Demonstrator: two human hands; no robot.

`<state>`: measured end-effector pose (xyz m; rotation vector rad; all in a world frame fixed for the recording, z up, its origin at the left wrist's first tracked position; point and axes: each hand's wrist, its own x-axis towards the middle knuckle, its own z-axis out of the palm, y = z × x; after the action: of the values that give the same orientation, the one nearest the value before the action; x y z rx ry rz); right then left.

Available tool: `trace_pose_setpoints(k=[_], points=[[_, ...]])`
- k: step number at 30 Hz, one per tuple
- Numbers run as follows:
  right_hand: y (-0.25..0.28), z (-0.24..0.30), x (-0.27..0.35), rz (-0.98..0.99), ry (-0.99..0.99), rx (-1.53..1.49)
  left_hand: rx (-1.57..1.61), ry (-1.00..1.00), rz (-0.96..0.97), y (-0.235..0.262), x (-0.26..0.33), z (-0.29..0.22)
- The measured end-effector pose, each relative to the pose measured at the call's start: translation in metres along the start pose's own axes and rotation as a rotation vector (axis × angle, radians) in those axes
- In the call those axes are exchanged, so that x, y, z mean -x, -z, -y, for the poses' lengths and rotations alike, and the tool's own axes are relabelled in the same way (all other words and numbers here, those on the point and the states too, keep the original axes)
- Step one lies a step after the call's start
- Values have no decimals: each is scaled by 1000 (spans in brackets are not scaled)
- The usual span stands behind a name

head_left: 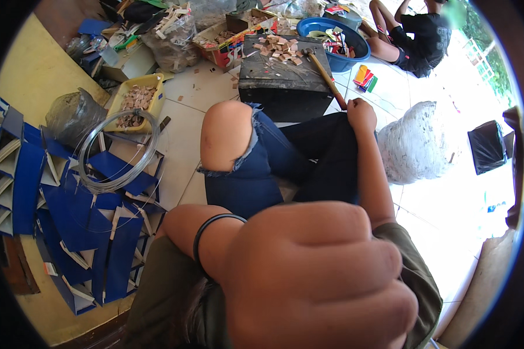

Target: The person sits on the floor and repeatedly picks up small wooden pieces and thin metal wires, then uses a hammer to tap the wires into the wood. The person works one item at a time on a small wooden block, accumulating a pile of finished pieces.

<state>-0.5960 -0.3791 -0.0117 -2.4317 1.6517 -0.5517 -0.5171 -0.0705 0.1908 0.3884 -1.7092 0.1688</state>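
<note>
Very close and large, my left hand (323, 270) is raised with its fingers curled, a dark band round its wrist. Whatever it may hold is hidden behind the fingers. Beyond my knees, my right hand (362, 116) is closed at the handle end of a hammer (328, 77). The hammer's head rests on a black block (282, 78) with a worn top. A heap of small wooden pieces (278, 47) lies on that block, left of the hammer head.
Blue folded boxes (70, 206) and a wire coil (119, 180) lie at the left, near a yellow basket (157, 87) of wood pieces. A blue basin (364, 49), coloured cards (365, 78) and a plastic-wrapped bundle (416, 145) are on the right. Another person (425, 41) sits at the far right.
</note>
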Motion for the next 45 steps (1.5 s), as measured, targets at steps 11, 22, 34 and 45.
trace_pose_setpoints(k=[11, 22, 34, 45], points=[[-37, 82, -47, -7, 587, -200, -618, 905, -105, 101, 89, 231], [-70, 110, -96, 184, 563, -142, -890, 971, 249, 81, 206, 375], [-56, 98, -101, 165, 465, -581, -496, 1247, -24, 96, 201, 361], [-65, 110, -103, 260, 84, -1263, 560, 1403, -770, 111, 203, 339]])
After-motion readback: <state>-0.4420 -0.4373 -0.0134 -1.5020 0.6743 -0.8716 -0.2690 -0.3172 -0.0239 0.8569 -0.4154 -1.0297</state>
